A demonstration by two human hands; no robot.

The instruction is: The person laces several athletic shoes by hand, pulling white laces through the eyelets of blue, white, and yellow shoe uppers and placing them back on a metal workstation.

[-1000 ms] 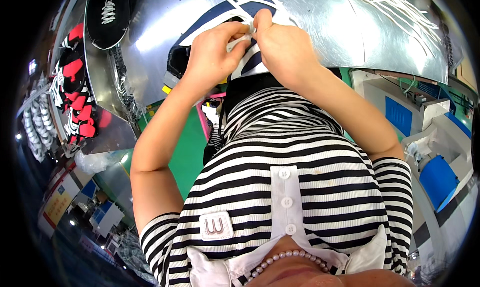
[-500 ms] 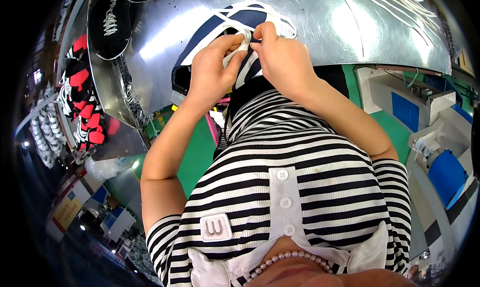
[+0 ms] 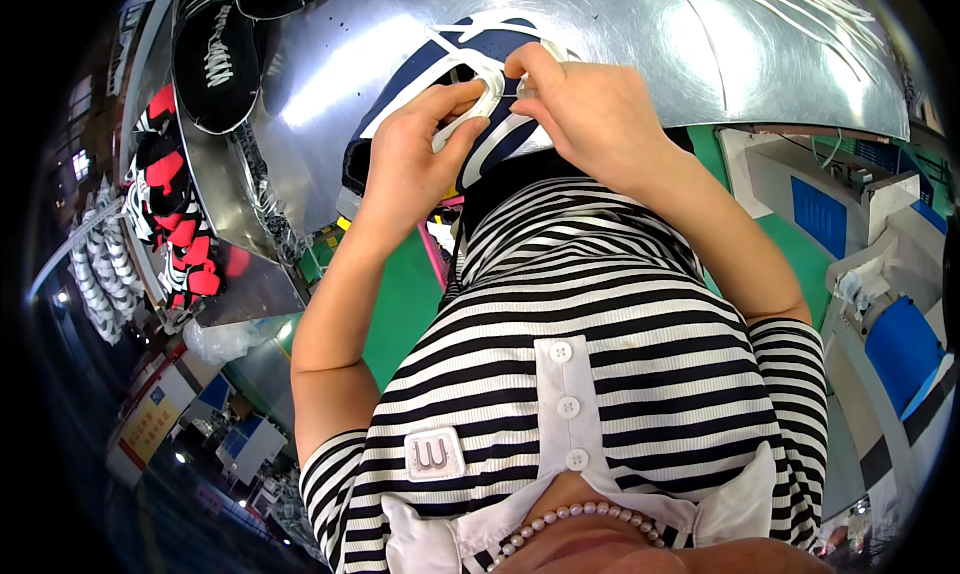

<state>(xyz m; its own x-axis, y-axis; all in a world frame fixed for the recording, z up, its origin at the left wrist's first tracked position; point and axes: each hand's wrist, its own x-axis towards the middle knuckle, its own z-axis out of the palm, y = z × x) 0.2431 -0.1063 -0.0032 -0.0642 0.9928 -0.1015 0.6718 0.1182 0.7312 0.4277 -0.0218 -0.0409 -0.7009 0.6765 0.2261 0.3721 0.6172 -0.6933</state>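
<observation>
A navy shoe upper (image 3: 505, 44) with white stripes and white laces lies at the near edge of the metal bench, partly hidden by my hands. My left hand (image 3: 415, 159) pinches the white-trimmed eyelet edge of the upper between thumb and fingers. Just right of it, my right hand (image 3: 600, 119) is closed in a pinch on a white shoelace (image 3: 510, 96). A short stretch of that lace runs between the two hands. The fingertips hide its end.
Loose white laces (image 3: 800, 12) lie at the bench's far right. A black shoe upper (image 3: 212, 69) with white lacing is at the left of the metal bench (image 3: 630, 44). Red, black and white shoe parts (image 3: 175, 209) hang beyond it. Grey machines (image 3: 840, 204) stand right.
My right hand has drawn a little to the right, away from my left hand, and lace now shows between them. My left hand has shifted slightly left.
</observation>
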